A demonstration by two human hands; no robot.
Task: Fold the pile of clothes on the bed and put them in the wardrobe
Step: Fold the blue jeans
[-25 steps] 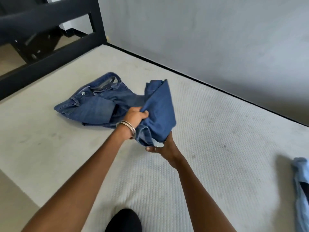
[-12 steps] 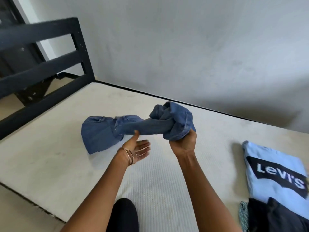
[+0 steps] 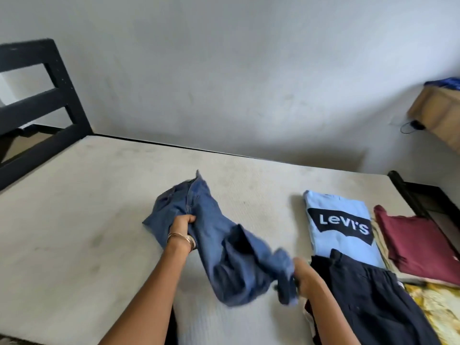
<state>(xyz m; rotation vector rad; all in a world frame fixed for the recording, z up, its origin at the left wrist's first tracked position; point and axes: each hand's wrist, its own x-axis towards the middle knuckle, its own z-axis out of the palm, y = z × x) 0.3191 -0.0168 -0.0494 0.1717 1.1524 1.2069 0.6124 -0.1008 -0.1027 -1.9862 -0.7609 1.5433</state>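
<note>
A pair of blue jeans hangs crumpled between my hands, just above the cream mattress. My left hand grips the denim near the waistband end. My right hand grips the other end low on the right, blurred by motion. To the right lie folded clothes: a light blue T-shirt with a logo, a maroon top and a dark navy garment nearest me.
A black bed frame rises at the far left, and its dark rail runs along the right edge. The grey wall stands behind the bed. A wooden piece of furniture sits at the far right. A yellow patterned cloth lies at the right.
The view has swung right, showing more folded clothes. My left hand, open half a second ago, now grips the jeans. My right hand has pulled its end down and to the right.
</note>
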